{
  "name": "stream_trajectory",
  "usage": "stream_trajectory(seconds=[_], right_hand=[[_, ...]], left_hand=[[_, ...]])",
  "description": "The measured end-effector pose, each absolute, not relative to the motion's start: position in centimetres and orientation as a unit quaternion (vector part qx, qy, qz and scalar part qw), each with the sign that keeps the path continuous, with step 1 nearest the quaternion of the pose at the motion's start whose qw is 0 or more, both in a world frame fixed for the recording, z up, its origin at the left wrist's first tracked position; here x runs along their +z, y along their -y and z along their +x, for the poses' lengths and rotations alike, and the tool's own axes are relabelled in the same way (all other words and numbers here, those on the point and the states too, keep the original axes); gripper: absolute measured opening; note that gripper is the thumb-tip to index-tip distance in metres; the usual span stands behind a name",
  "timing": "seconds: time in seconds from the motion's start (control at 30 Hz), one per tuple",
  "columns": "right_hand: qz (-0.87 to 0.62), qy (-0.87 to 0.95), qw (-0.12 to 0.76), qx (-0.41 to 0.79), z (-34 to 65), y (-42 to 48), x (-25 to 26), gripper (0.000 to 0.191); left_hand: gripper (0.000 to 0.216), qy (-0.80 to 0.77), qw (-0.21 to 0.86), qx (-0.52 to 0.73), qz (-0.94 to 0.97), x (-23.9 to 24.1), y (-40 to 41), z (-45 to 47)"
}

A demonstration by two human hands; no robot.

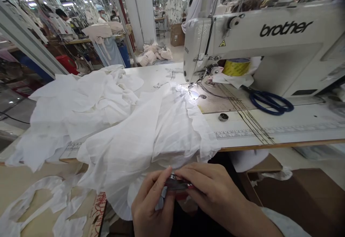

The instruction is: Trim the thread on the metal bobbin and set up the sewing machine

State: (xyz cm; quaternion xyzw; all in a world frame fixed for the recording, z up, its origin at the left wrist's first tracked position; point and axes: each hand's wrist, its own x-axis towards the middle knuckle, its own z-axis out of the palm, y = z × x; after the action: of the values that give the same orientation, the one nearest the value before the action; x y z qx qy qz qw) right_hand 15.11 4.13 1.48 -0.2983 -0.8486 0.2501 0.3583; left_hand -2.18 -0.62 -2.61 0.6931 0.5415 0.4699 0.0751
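While the left hand (155,203) pinches one end of a small dark object (175,183) between thumb and fingers, the right hand (212,186) grips its other end with curled fingers; the object, partly shiny metal with a touch of red, sits between the two hands, low and in front of the bench (309,117), and is too much covered to name exactly. Just beyond the fingertips hangs a white garment piece (121,147), draped over the bench's front edge; its gathered ruffle (198,122) runs up to the lit needle area of a Brother sewing machine (239,37), though whether cloth lies under the presser foot I cannot tell. Right of the ruffle, a small dark bobbin (223,117) rests on the bench near a printed ruler (239,132); farther right lie scissors with blue handles (272,103), and behind them, under the machine's arm, stands a yellow tape roll (236,67). Left of the garment piece spreads a rumpled heap of white fabric (81,100); lower left lie loose white cloth strips (58,194); at lower right, below the bench, is a brown cardboard box (304,194).
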Motion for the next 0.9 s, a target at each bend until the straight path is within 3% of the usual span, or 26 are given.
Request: stream_trajectory(seconds=[0.33,0.47,0.57,0.9], right_hand=[[-0.320,0.869,0.312,0.212,15.1,-3.7,1.1,0.020],[-0.345,0.840,0.292,0.301,15.1,-3.8,1.4,0.018],[-0.348,0.798,0.327,0.367,15.1,-3.9,1.5,0.014],[-0.393,0.714,0.355,0.458,15.3,-3.8,2.0,0.018]], left_hand=[[0.044,-0.554,0.055,0.459,0.693,-2.7,0.5,-1.9],[0.039,-0.565,0.110,0.498,0.649,-2.7,0.5,-1.1],[0.037,-0.559,0.145,0.538,0.614,-2.7,0.6,-0.4],[0.024,-0.562,0.317,0.613,0.456,-1.5,1.1,0.2]])
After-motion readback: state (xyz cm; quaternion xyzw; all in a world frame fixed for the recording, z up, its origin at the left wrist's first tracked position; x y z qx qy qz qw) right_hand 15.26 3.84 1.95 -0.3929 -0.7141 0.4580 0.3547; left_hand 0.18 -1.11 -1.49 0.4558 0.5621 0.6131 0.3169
